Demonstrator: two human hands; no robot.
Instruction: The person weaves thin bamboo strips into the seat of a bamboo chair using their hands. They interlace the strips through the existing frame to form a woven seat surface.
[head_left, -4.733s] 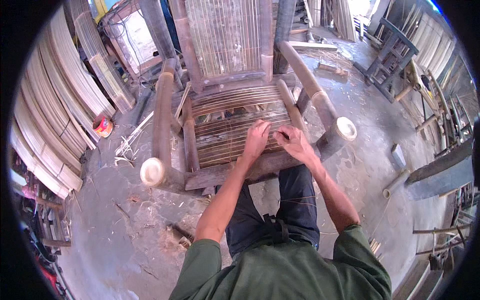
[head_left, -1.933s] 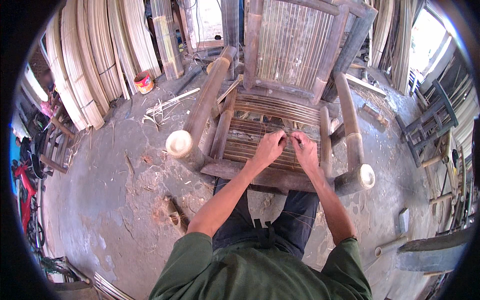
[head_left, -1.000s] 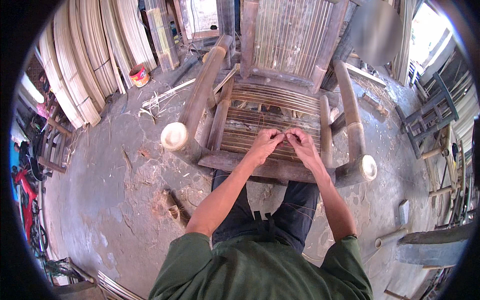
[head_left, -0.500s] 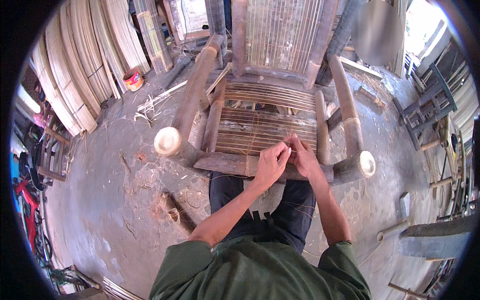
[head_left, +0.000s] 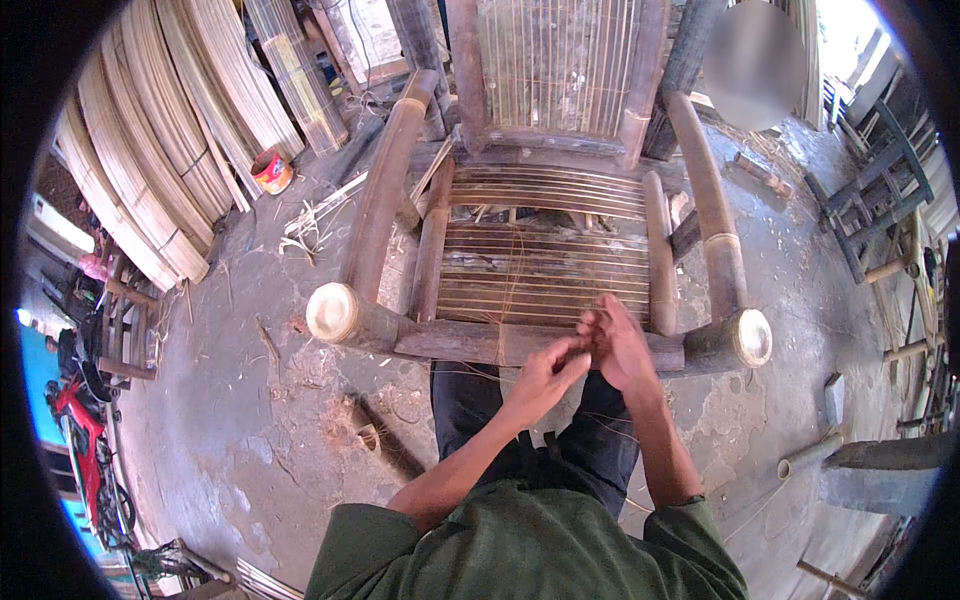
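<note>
Overlapping the front rail's edge: left hand, right hand, finger grip unclear.

No word or number could be read from this view. Printing showed on the label of a red, open-topped tub, which stood on the floor well apart from the left hand, beyond it and to its left. The label's yellow and whitish patches were too small for any lettering to be made out.
</note>
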